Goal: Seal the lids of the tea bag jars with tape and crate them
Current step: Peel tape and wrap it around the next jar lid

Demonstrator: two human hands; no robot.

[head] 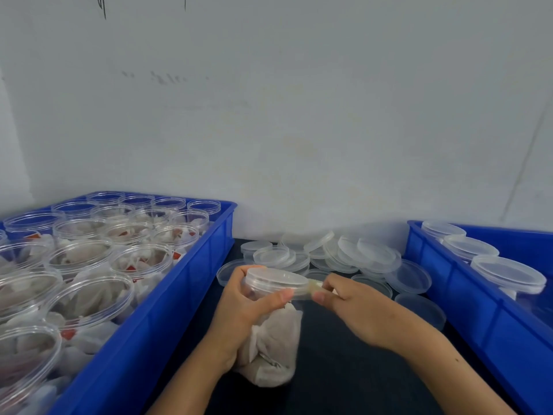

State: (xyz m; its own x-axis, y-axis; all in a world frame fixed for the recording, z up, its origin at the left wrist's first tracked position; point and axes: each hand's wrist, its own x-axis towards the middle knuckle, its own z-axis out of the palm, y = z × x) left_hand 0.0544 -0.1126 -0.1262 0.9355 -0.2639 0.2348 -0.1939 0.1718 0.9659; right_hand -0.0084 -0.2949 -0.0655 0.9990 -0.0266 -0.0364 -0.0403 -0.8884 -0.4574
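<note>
Jar in hand: a lidded tea bag jar (270, 319) is held over the dark bench (344, 369), between the crates.
Left hand (239, 313): wrapped round the jar just under its lid (276, 280).
Right hand (356, 307): pinching a strip of clear tape (311, 287) at the lid's edge.
Done: three lidded jars stand in the right crate (478, 301).
Left: many open jars wait in the left crate (167, 295); loose lids (344, 256) lie piled by the wall.

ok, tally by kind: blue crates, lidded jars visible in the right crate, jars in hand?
Blue crates: 2
Lidded jars in right crate, in view: 3
Held jar, gripped by left hand, right hand pinching tape at its lid: 1
Total: 6
</note>
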